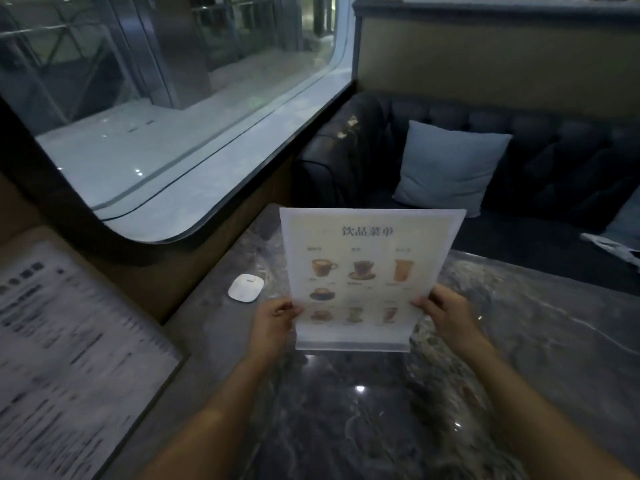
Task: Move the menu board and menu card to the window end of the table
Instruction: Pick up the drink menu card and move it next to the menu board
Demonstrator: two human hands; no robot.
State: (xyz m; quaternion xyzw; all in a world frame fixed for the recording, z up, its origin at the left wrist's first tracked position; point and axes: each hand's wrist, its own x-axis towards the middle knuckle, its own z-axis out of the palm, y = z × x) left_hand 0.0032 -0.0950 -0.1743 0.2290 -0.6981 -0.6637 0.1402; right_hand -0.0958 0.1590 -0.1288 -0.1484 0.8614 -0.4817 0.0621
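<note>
The menu card, a clear stand with drink pictures on it, is standing upright over the dark marble table. Its base looks like it is touching the tabletop or sitting just above it; I cannot tell which. The left hand is pinching the card's left edge near the bottom, and the right hand is pinching the right edge, so both sets of fingers are gripping the card. The window is running along the left side, and a small white puck is lying on the table near it. A big board with printed lines, which I think is the menu board, is leaning at the far left. I think the card-moving step is going on now. Next, the card needs sliding left toward the window, staying upright and missing the puck.
</note>
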